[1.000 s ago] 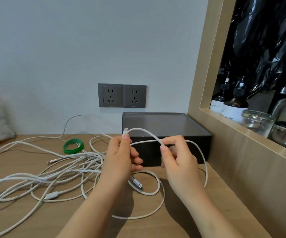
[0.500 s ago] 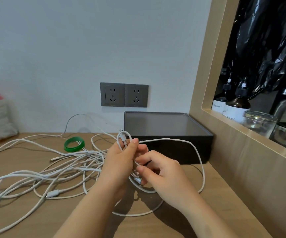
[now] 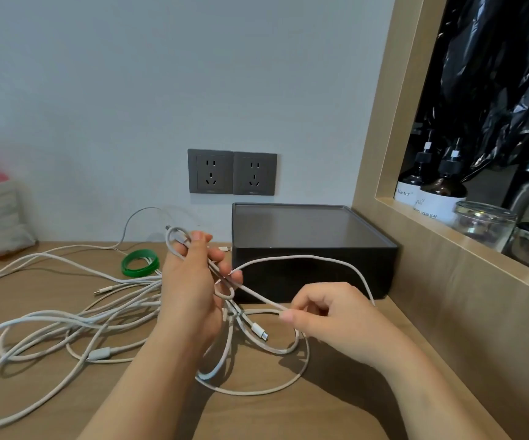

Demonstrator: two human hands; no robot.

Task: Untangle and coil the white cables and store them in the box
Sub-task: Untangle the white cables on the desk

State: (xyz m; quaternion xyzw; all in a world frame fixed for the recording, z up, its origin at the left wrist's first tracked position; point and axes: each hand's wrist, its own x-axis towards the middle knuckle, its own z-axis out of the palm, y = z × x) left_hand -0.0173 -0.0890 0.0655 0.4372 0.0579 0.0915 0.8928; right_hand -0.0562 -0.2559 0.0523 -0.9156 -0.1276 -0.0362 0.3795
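The left-hand grip (image 3: 193, 281) is raised above the light wooden bench (image 3: 272, 417), fingers curled round a thin white cable (image 3: 256, 295) that loops about them: one small loop shows at the fingertips on top, another just below the lower fingers. From there a strand runs down and to the right, straight into the right-hand grip (image 3: 329, 315), where thumb and forefinger pinch it. The other fingers of that hand are loosely curled. A second stretch of the same cable arches from the left fingers across the front of the box and drops behind the right hand. Lower loops of it lie on the bench between the two forearms, and a white plug with a metal tip (image 3: 260, 331) shows between the hands.

The remaining white cables (image 3: 66, 313) lie in a loose tangle on the bench to the left, well apart from the box. The low square black box (image 3: 314, 249) stands at the back right corner of the bench, against the wall and a wooden frame; its top shows a flat grey surface inside a raised rim.

A green ring (image 3: 139, 263) lies beside the tangle near the wall. Two dark grey wall sockets (image 3: 231, 172) sit above. Brown bottles with white labels (image 3: 441, 192) and a glass jar (image 3: 482, 223) stand on the ledge to the right.
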